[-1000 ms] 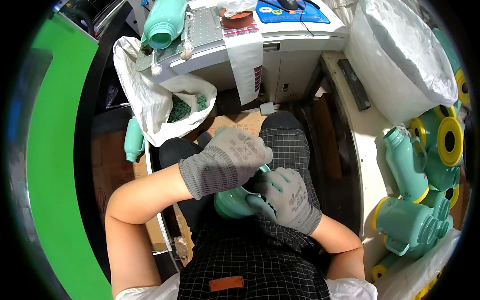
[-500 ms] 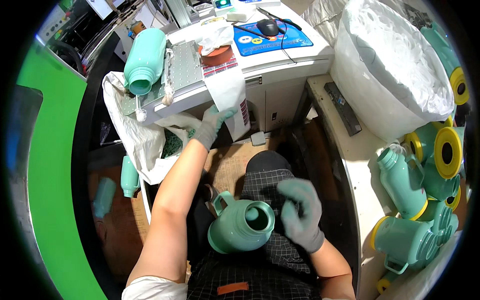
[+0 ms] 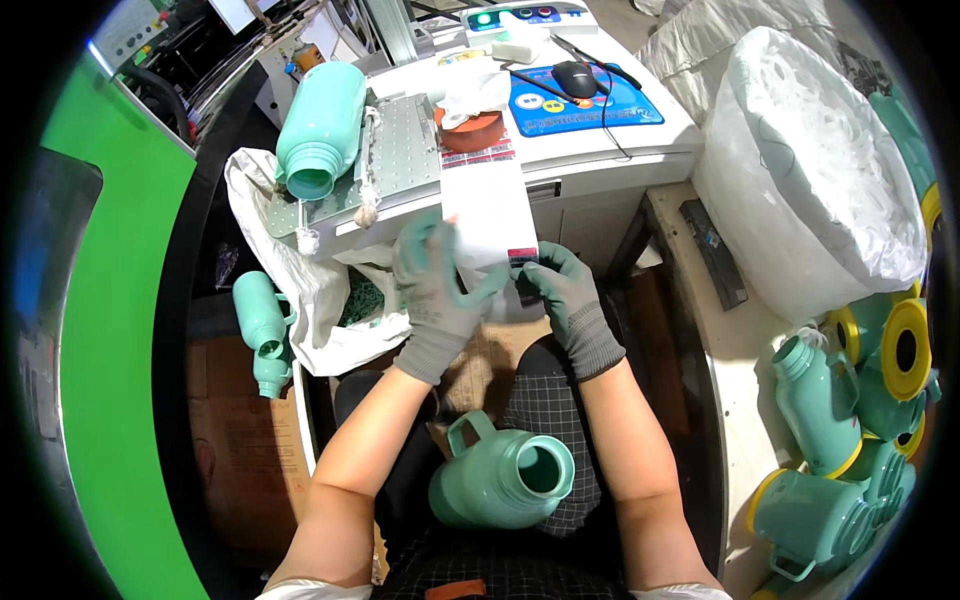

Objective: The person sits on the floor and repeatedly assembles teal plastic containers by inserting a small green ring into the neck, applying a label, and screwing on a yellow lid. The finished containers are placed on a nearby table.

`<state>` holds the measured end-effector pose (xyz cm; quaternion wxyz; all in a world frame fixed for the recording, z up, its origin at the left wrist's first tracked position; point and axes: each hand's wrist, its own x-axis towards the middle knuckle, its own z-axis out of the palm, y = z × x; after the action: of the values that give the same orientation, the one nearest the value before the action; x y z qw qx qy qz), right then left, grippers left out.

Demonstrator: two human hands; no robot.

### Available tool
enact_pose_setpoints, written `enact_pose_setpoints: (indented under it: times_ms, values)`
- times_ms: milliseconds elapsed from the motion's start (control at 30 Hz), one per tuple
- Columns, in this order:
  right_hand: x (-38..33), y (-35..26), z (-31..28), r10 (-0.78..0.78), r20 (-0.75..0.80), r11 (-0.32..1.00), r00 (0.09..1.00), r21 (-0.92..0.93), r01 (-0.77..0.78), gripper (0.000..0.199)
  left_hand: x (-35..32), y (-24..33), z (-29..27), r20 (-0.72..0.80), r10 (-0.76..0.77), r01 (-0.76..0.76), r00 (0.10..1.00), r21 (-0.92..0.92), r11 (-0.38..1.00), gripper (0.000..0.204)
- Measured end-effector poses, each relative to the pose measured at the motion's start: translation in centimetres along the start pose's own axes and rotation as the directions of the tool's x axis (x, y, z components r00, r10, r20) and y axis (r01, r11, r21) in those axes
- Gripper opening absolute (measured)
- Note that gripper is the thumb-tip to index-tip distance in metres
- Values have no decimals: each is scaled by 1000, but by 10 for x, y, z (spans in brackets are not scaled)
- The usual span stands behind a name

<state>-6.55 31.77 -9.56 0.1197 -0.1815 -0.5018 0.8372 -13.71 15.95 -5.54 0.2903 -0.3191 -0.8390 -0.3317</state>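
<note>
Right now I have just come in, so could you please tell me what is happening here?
A person in grey gloves is handling a white label strip that hangs over the worktable's front edge. The left hand is spread at the strip's left side; the right hand has its fingers at the right edge, by a red label. A green jug rests untouched on the lap, its mouth open. Another green bottle lies on the perforated plate.

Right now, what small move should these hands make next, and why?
Perhaps peel the red label off the hanging paper strip with the right hand: its fingertips are by the label, the left hand is also at the strip, and the green jug rests on the lap.
</note>
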Motion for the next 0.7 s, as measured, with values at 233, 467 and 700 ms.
enact_pose_setpoints:
  times_ms: [233, 467, 700]
  values:
    - [8, 22, 0, -163, -2, 987, 987, 3, 163, 33, 20, -2, 13, 105, 315, -322, 943, 58, 945, 25]
    - [1, 20, -1, -134, -3, 990, 991, -51, 134, 33, 16, 1, 12, 95, 279, -284, 956, 50, 957, 25]
    - [-6, 10, 5, -87, 14, 994, 996, -62, 88, 36, 9, 0, 16, 79, 200, -201, 977, 6, 980, 23]
